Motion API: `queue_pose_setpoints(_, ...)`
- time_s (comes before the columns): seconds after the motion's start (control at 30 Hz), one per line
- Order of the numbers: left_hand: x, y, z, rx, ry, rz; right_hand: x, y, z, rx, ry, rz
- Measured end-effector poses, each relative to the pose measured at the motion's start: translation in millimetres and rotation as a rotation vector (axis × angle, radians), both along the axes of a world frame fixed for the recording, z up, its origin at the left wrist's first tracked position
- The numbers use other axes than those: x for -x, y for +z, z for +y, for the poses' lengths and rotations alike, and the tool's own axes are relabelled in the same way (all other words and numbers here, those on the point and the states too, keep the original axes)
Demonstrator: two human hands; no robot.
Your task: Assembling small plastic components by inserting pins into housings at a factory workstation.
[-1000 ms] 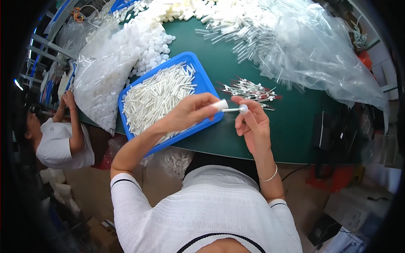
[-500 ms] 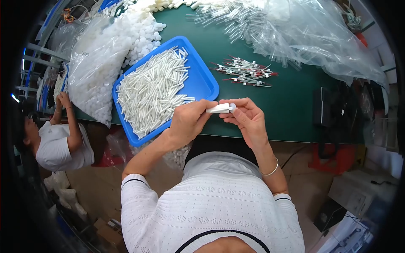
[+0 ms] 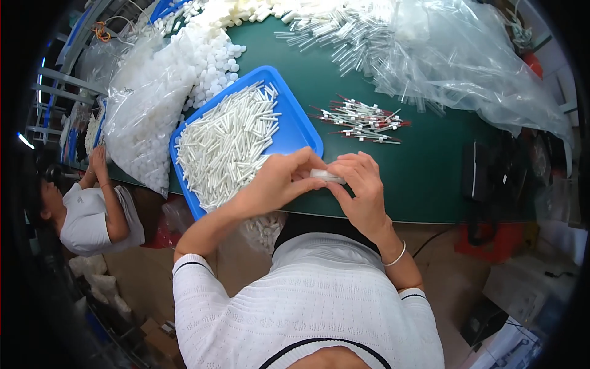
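Both forearms rise from the lower edge; left hand [image 3: 279, 181] and right hand [image 3: 362, 187] meet fingertip to fingertip, seemingly pinched closed.

Head camera, steeply downward, close.

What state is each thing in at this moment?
left hand: closed on the small white tube.
right hand: pinching the same tube.
small white tube: held between both hands, above the table edge.
blue tray: heaped with white tubes.
red-tipped pieces: loose pile on the green table.
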State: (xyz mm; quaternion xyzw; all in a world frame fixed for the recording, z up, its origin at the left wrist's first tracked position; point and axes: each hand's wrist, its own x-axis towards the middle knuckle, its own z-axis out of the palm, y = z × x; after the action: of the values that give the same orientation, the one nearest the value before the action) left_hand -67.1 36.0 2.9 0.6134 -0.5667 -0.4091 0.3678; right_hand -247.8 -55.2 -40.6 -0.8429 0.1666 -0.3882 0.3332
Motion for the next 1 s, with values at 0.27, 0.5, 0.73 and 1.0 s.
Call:
queue_pose_setpoints(0.27,-197.5,-56.2,-198.4,0.521,0.438,-0.984,14.6,4.4,-7.0,-0.197,-0.121,0.108)
queue_pose_setpoints(0.5,-213.6,-52.0,-179.3,0.312,0.414,-0.931,25.5,2.3,-14.2,-0.273,-0.110,0.095)
queue_pose_setpoints(0.73,-48.0,-9.7,-34.5,0.010,-0.055,0.187,8.5,13.7,-23.5,-0.403,-0.018,-0.117)
queue_pose_setpoints(1.0,7.6,-19.7,18.4,-0.050,-0.045,0.282,26.1,7.7,5.5,-0.341,0.078,-0.006)
